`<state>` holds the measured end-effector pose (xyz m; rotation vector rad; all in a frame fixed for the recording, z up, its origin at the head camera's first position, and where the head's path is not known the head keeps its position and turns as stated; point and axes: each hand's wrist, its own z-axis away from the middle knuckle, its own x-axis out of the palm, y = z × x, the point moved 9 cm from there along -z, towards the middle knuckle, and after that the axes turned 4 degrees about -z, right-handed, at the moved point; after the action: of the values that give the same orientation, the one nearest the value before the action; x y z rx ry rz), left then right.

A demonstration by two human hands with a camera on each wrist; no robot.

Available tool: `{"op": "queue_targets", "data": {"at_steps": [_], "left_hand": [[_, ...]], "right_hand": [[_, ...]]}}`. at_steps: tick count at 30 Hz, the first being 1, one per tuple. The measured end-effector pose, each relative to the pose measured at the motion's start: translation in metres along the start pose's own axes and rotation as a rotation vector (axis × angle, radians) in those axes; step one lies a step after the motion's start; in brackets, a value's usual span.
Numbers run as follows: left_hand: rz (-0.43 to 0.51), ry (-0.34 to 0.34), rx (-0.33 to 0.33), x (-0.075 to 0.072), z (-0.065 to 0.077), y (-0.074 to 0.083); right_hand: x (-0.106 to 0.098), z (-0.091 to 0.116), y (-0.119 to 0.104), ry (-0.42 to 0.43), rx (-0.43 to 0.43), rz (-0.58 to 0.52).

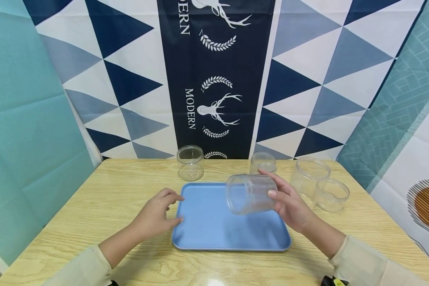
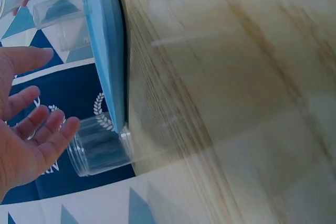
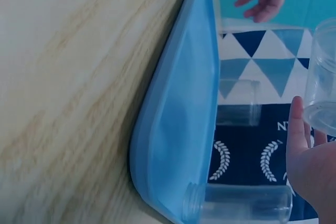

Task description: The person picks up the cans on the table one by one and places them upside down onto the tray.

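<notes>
My right hand [image 1: 293,204] grips a clear jar [image 1: 248,194] by one end, fingers over its top side and thumb at the near side. The jar lies sideways in the air above the blue tray [image 1: 207,230], its other end facing left. At the tray's left edge is my left hand [image 1: 157,216], fingers and thumb spread apart and nothing between them. In the left wrist view, the left hand [image 2: 31,129] shows loosely bent fingers. The right wrist view has the held jar [image 3: 323,77] at its right edge, above the fingers.
Behind the tray's left part stands a clear jar [image 1: 190,163]; another clear jar [image 1: 262,161] stands behind its right part. Right of the tray are a taller clear jar [image 1: 307,174] and a low clear jar [image 1: 333,194], close together. A patterned cloth [image 1: 214,79] hangs behind the wooden table [image 1: 128,190].
</notes>
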<state>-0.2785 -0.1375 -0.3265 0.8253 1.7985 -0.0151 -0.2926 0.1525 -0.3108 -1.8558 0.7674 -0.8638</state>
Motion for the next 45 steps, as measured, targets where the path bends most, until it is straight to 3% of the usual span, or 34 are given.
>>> {"op": "queue_targets", "data": {"at_steps": [7, 16, 23, 28, 34, 39, 45], "left_hand": [[0.019, -0.115, -0.147, 0.015, 0.003, -0.018], [0.012, -0.159, -0.224, 0.027, 0.007, -0.027], [0.049, -0.217, -0.304, 0.036, 0.009, -0.037], [0.100, -0.246, -0.322, 0.041, 0.009, -0.038], [0.158, -0.274, -0.344, 0.046, 0.009, -0.039], [0.261, -0.292, -0.375, 0.052, 0.010, -0.039], [0.353, -0.326, -0.346, 0.058, 0.009, -0.035]], "right_hand": [[-0.003, 0.001, -0.011, 0.006, -0.013, 0.089], [-0.005, -0.004, -0.025, 0.020, -0.034, 0.186], [-0.008, -0.012, -0.026, 0.163, 0.082, 0.363], [-0.008, -0.018, -0.025, 0.223, 0.155, 0.468], [-0.005, -0.025, -0.027, 0.231, 0.183, 0.533], [-0.003, -0.029, -0.028, 0.231, 0.202, 0.580], [0.000, -0.038, -0.025, 0.225, 0.216, 0.611]]}}
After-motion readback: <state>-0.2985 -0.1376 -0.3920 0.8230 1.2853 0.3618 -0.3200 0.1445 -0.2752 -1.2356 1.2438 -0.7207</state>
